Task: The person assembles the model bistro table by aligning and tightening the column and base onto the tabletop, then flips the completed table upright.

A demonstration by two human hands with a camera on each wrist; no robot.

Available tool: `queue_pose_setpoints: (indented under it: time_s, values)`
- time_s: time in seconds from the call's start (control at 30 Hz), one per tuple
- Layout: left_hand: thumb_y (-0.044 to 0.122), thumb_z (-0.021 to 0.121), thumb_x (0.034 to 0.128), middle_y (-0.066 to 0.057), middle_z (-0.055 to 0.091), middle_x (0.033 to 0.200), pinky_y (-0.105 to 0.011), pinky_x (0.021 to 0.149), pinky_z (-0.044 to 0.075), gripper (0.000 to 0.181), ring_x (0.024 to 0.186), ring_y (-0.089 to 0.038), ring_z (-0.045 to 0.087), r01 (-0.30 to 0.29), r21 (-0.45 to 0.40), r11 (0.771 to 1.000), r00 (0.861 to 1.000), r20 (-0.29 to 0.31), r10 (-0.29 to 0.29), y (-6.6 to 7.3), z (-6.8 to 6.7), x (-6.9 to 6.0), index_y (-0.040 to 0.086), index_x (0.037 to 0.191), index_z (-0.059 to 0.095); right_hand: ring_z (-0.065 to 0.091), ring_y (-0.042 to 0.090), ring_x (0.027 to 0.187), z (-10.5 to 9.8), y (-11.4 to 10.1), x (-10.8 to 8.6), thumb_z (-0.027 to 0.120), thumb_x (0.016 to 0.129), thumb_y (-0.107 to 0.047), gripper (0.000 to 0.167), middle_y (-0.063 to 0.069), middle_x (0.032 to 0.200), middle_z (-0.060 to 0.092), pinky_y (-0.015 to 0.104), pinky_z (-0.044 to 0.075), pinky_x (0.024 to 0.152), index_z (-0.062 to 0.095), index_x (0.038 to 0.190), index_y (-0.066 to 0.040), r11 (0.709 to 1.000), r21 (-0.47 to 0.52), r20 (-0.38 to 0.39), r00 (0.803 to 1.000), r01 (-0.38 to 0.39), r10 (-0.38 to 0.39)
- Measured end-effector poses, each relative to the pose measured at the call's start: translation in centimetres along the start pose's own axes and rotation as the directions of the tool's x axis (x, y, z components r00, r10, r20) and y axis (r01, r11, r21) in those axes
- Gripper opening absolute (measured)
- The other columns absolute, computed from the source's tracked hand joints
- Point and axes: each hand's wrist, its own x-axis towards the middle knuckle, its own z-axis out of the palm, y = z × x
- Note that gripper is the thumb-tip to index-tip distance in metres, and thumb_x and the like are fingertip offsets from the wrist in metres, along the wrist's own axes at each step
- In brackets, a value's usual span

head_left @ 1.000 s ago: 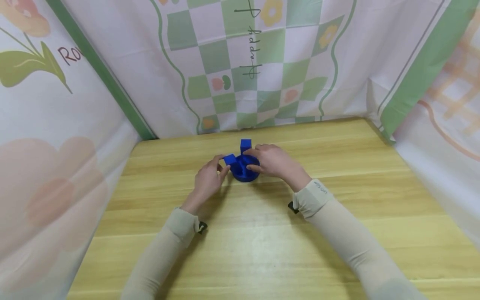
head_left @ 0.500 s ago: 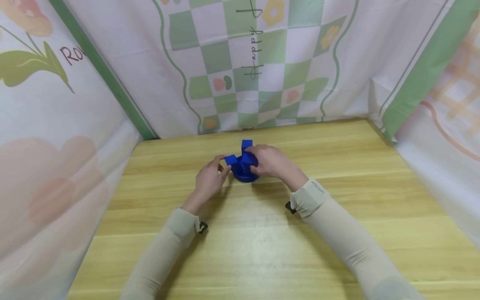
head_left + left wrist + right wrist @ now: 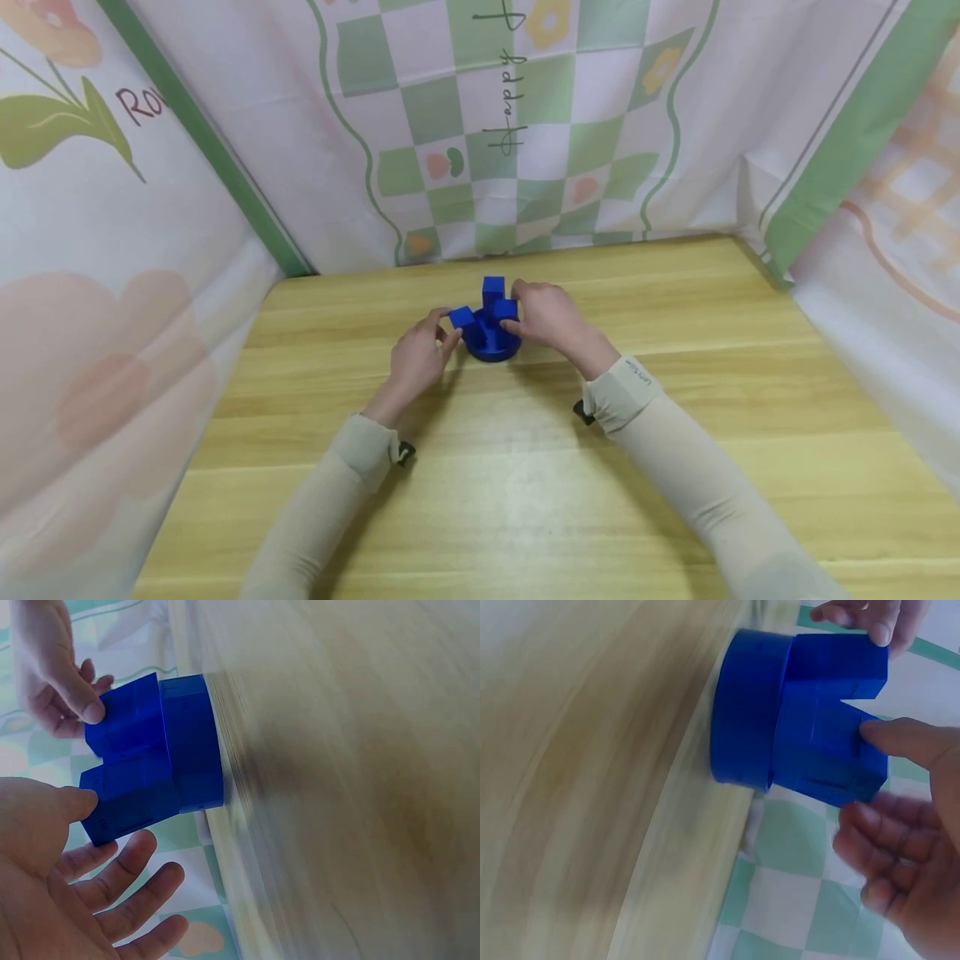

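A round blue base (image 3: 491,353) stands near the far edge of the table, with three upright blue blocks in it. The left block (image 3: 462,317) is pinched near its top by my left hand (image 3: 417,358); thumb on one side, index fingertip at another, the other fingers spread apart in the left wrist view. My right hand (image 3: 553,318) holds the right block (image 3: 832,750) between thumb and fingers close to its top. A taller-looking back block (image 3: 492,289) rises between them, touched by neither hand. How deep the blocks sit inside the base is hidden.
The wooden table (image 3: 495,500) spreads out in front of the base. Printed cloth with green checks (image 3: 517,150) hangs right behind the table's far edge, and more cloth (image 3: 150,333) closes in on the left and right sides.
The right hand has shifted slightly to the right and outward, and the right block, hidden at first, now shows between its thumb and fingers. The left hand stays at the left block.
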Motion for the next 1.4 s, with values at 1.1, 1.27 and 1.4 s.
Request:
queue_pose_setpoints:
  time_s: [1.1, 1.27, 1.4]
  values:
    - [0.047, 0.051, 0.1023, 0.001, 0.070, 0.098, -0.033, 0.065, 0.051, 0.052, 0.077, -0.018, 0.064, -0.003, -0.006, 1.000, 1.000, 0.000, 0.003, 0.1, 0.0, -0.1, 0.017, 0.145, 0.048, 0.066, 0.032, 0.112, -1.0, 0.4, -1.9, 0.077, 0.085, -0.028, 0.056, 0.015, 0.123, 0.068, 0.049, 0.054, 0.096, 0.060, 0.136, -0.011, 0.989, -0.030, 0.081, 0.986, 0.147, -0.144]
    - [0.046, 0.052, 0.1023, 0.001, 0.070, 0.098, -0.032, 0.063, 0.051, 0.053, 0.076, -0.018, 0.064, -0.003, -0.004, 1.000, 1.000, 0.002, 0.003, 0.1, 0.0, -0.1, 0.016, 0.145, 0.048, 0.068, 0.030, 0.106, -1.5, 0.2, -2.0, 0.079, 0.085, -0.028, 0.051, 0.012, 0.117, 0.071, 0.047, 0.056, 0.092, 0.065, 0.131, -0.009, 0.986, -0.039, 0.085, 0.984, 0.161, -0.157]
    - [0.047, 0.052, 0.1022, 0.001, 0.070, 0.097, -0.033, 0.064, 0.051, 0.052, 0.076, -0.017, 0.064, -0.008, -0.001, 1.000, 1.000, -0.005, 0.008, 0.1, 0.0, 0.0, 0.016, 0.144, 0.049, 0.069, 0.031, 0.106, -1.7, 0.2, -2.1, 0.081, 0.084, -0.029, 0.051, 0.013, 0.119, 0.071, 0.048, 0.056, 0.092, 0.067, 0.128, -0.008, 0.986, -0.034, 0.074, 0.984, 0.165, -0.162]
